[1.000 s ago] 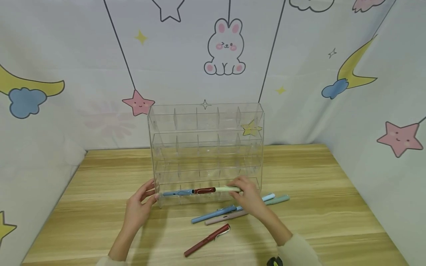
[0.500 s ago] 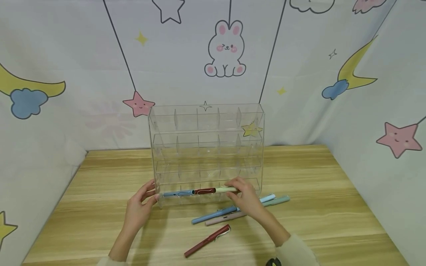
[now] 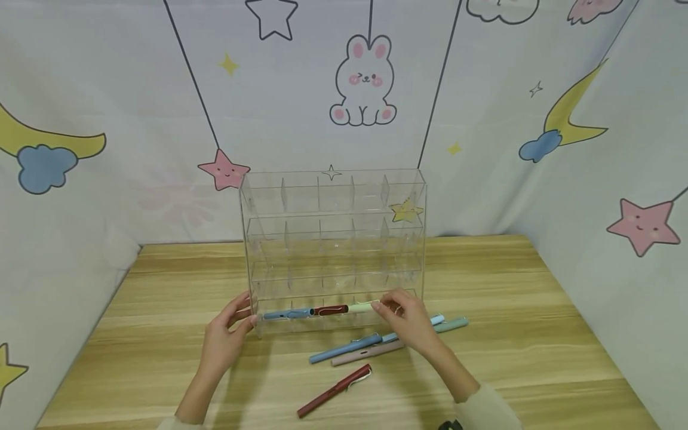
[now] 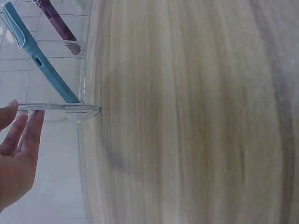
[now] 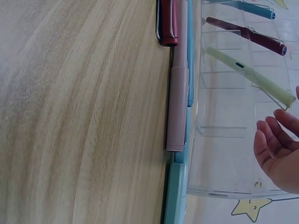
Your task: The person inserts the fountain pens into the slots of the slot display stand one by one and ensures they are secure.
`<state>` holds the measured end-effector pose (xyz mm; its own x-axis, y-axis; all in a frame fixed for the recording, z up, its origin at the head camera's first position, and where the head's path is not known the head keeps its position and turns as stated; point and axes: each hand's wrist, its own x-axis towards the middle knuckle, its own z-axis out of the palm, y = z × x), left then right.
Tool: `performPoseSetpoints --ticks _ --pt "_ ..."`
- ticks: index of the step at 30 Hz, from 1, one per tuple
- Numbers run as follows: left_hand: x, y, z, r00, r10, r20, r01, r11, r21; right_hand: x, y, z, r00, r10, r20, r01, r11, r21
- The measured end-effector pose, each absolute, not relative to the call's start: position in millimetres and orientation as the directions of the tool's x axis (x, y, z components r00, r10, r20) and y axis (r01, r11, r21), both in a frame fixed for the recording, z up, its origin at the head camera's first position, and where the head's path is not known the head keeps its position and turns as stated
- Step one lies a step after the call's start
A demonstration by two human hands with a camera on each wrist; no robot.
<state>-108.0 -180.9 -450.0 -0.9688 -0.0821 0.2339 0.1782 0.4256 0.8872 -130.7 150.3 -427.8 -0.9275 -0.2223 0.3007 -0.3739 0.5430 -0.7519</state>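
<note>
A clear acrylic pen rack [image 3: 335, 263] with several tiers stands upright on the table. My left hand [image 3: 226, 334] grips the rack's left side panel between thumb and fingers. Along the lowest tier lie a blue pen [image 3: 287, 313], a dark red pen [image 3: 330, 310] and a pale green pen [image 3: 360, 307], end to end in the head view and slanting in the right wrist view [image 5: 252, 77]. My right hand [image 3: 411, 319] pinches lightly at the right, capped end of the pale green pen, index fingertip close to its clip. The upper tiers hold no pens.
On the table in front lie a dark red pen [image 3: 333, 391], a blue pen [image 3: 344, 349], a mauve pen [image 3: 365, 353], a light blue pen [image 3: 438, 320] and a green pen [image 3: 452, 325], some overlapping. A patterned white cloth [image 3: 484, 197] hangs behind the rack.
My right hand has shifted right along the pale green pen to its end, uncovering more of it. The pens in the rack and my left hand have stayed put.
</note>
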Motion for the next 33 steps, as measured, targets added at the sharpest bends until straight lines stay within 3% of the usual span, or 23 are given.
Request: performPoseSetpoints --ticks 16,33 --pt "-107.6 -180.6 -449.3 -0.963 -0.076 0.259 0.207 0.413 0.887 -130.1 152.8 -427.7 -0.915 -0.251 0.316 -0.403 0.518 -0.754" --pt "-107.3 -180.4 -449.3 -0.964 -0.069 0.257 0.206 0.419 0.884 -130.7 159.5 -429.6 -0.846 -0.374 0.379 -0.523 0.444 -0.728"
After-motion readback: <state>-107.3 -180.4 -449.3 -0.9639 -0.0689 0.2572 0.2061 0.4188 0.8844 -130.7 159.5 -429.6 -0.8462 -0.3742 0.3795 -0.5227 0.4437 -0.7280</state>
